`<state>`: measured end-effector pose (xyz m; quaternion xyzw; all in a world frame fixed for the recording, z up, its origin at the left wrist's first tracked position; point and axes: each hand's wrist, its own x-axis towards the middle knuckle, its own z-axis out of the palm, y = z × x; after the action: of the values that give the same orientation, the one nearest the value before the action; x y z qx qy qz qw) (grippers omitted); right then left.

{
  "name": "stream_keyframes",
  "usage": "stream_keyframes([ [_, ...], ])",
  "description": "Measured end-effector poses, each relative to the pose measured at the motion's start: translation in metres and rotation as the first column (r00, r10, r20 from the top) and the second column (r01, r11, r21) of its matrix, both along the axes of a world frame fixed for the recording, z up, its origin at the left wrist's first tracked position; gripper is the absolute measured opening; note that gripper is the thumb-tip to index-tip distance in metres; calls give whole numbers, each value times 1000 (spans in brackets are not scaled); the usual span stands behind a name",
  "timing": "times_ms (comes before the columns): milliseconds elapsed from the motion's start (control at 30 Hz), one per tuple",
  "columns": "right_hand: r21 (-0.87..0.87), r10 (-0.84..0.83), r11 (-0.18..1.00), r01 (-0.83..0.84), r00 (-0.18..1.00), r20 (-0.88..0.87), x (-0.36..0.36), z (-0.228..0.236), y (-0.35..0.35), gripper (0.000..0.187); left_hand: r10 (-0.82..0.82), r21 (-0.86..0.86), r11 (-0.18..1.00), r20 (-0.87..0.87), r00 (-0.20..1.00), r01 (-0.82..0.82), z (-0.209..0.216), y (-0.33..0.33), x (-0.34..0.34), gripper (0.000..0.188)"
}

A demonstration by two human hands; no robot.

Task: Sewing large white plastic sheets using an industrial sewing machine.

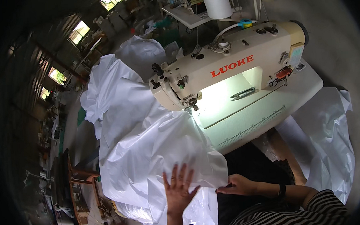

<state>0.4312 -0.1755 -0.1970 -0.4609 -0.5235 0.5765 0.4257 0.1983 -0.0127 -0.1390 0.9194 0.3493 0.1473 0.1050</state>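
Note:
A large white plastic-like sheet (136, 136) is bunched over the left part of the sewing table and passes beneath the head of a cream sewing machine (242, 47). My left hand (179, 191) lies flat on the sheet near its front edge, fingers spread. At the sheet's near right corner, my right hand (238, 185) pinches the edge between thumb and fingers. The needle area (191, 107) meets the sheet's far right edge; the presser foot is too small to make out. A lamp lights the machine bed (234, 127).
A small pair of thread snips (243, 93) rests on the bed under the machine arm. Behind stands a white thread cone (217, 5). More white sheeting (328, 140) hangs at the right. A wooden frame (83, 180) stands at the left.

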Motion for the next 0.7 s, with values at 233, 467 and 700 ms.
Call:
stream_keyframes([
  [233, 34, -48, 999, 38, 908, 417, -19, 9, -18, 46, 200, 202, 966, -191, 961, -161, -24, 38, -66, 79],
  [467, -202, 339, 929, -311, 932, 125, -25, 1, -2, 33, 168, 179, 974, -153, 974, -140, -34, 57, -79, 66],
  [700, -525, -232, 843, 118, 960, -157, 54, -61, -96, 35, 205, 226, 960, -167, 964, -165, -28, 61, -75, 67],
])
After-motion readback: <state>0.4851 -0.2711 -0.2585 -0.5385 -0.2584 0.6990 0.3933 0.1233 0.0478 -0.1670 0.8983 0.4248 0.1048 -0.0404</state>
